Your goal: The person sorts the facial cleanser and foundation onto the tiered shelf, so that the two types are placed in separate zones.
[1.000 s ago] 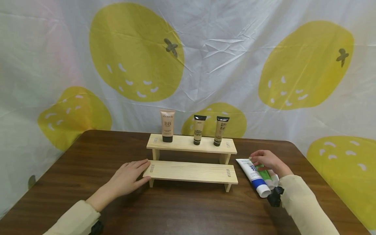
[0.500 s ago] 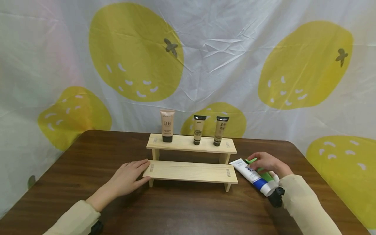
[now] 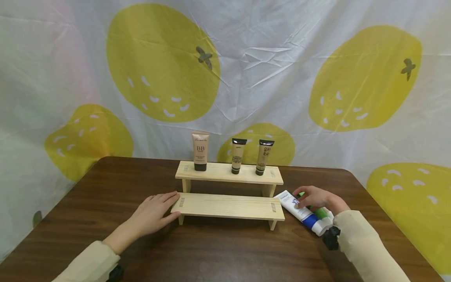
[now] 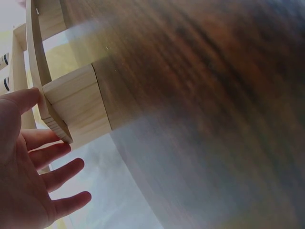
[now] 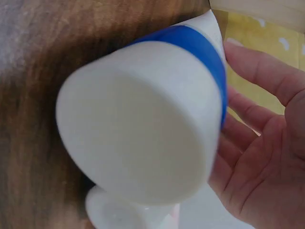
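Observation:
In the head view my left hand (image 3: 155, 209) rests at the left end of the lower step of a two-tier wooden display stand (image 3: 229, 205). The left wrist view has the thumb and first fingers touching the step's end (image 4: 57, 126), the other fingers spread free. My right hand (image 3: 315, 197) is over a white tube with a blue band (image 3: 299, 211), lying by the stand's right end. Its thumb touches the tube; the fingers, loosely bent, are partly hidden behind it in the right wrist view, where its white cap (image 5: 133, 138) looms large. Under the hand lies a green tube (image 3: 321, 213).
A beige BB cream tube (image 3: 201, 152) and two smaller black-capped tubes, one in the middle (image 3: 237, 156) and one at right (image 3: 264, 158), stand on the upper step. Another pale tube (image 5: 119, 212) lies beside the white one. Behind the brown table (image 3: 218, 250) hangs a fruit-patterned cloth (image 3: 267, 78).
The white tube has shifted left, toward the stand's right end. My right hand has moved slightly left and nearer over it. My left hand has stayed in place.

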`<state>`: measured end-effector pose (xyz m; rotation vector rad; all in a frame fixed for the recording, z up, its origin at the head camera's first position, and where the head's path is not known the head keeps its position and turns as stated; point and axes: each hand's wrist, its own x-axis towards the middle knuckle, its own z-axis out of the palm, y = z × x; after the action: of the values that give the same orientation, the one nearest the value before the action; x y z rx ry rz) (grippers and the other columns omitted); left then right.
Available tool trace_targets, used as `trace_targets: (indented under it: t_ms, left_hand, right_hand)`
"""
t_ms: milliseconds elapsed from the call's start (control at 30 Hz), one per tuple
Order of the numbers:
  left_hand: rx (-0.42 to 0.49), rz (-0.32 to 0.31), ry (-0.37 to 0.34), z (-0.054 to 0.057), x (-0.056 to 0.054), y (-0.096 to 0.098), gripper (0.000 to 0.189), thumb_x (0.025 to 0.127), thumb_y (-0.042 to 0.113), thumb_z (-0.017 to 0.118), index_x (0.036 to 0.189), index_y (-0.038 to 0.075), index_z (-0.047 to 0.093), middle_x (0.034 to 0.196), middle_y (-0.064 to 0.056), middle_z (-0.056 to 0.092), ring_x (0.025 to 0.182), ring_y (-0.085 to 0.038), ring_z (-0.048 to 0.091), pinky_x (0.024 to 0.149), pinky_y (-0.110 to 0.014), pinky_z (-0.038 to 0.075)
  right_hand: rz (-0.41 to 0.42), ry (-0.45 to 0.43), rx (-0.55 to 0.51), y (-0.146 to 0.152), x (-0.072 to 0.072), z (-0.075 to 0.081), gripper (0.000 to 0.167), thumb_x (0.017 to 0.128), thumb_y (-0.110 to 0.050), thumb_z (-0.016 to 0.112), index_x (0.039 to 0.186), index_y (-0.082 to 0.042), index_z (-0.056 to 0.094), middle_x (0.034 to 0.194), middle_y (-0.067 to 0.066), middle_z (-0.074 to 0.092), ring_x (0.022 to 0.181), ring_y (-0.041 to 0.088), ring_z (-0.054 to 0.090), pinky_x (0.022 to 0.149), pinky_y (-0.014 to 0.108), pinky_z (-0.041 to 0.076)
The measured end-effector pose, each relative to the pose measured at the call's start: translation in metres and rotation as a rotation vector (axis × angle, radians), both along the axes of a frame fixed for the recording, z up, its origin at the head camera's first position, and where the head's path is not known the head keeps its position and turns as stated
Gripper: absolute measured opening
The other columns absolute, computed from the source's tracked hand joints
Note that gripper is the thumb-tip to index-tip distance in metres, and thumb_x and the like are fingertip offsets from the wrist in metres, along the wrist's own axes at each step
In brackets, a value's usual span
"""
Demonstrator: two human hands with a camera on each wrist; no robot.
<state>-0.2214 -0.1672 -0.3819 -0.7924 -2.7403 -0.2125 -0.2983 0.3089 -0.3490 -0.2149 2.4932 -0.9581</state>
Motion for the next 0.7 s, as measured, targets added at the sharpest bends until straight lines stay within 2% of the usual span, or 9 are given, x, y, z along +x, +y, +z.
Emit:
trace_targets:
  t_ms: [267,700]
  left_hand:
    - [0.006,0.001,0.004,-0.0001,0.0005,-0.0009,0.056,0.087,0.042,0.052,0.125,0.002,0.050,0.124,-0.014,0.048,0.110,-0.031,0.046,0.086,-0.051,0.034]
    - [0.002,0.003,0.008,-0.0007,0.0001,-0.0009,0.055,0.087,0.042,0.052,0.125,0.002,0.049,0.125,-0.014,0.047,0.110,-0.031,0.046,0.086,-0.051,0.035]
  right_hand:
    - [0.015,0.022,-0.016,0.0006,0.0014,-0.0030,0.054,0.078,-0.017,0.067,0.121,0.006,0.043,0.110,0.022,0.051,0.097,0.028,0.050,0.075,0.047,0.044]
    - [0.046,0.019,-0.024,-0.0089,0.0011,-0.0079,0.057,0.076,-0.013,0.066,0.122,0.008,0.041,0.097,0.012,0.049,0.086,0.022,0.048,0.070,0.034,0.044]
